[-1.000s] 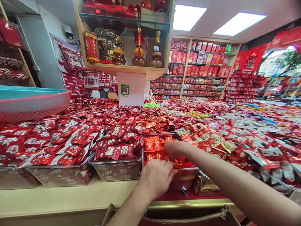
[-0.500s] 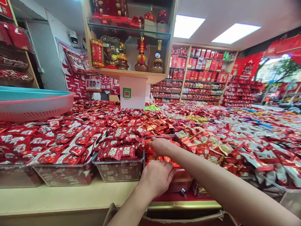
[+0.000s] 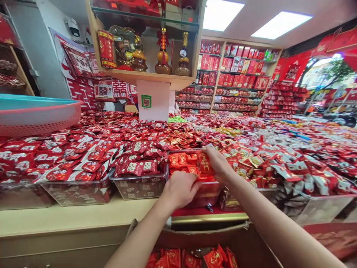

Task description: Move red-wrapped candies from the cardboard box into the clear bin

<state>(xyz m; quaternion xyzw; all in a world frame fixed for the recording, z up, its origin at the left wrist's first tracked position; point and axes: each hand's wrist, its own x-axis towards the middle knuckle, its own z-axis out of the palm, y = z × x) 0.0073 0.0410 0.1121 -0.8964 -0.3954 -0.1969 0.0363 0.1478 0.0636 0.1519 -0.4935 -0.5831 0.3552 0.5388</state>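
A clear plastic tray (image 3: 203, 192) of small red sweet packets (image 3: 182, 160) stands at the counter's front edge. My left hand (image 3: 180, 188) rests on the tray's near rim, fingers curled over packets there. My right hand (image 3: 219, 163) reaches over the tray's far right corner and pinches a red packet (image 3: 205, 163) with gold characters, held upright. Whether the left hand grips a packet is hidden by its knuckles.
Neighbouring clear trays (image 3: 138, 186) of red wrapped sweets cover the whole counter. A pink and teal basket (image 3: 36, 117) sits at the left. An open cardboard box (image 3: 195, 257) with red packets lies below the counter edge. Shelves (image 3: 237, 74) of red boxes line the back wall.
My right hand has moved from the tray's left side to its right far corner and lifted one red packet. My left hand stays at the near rim. The view has tilted down, showing the box.
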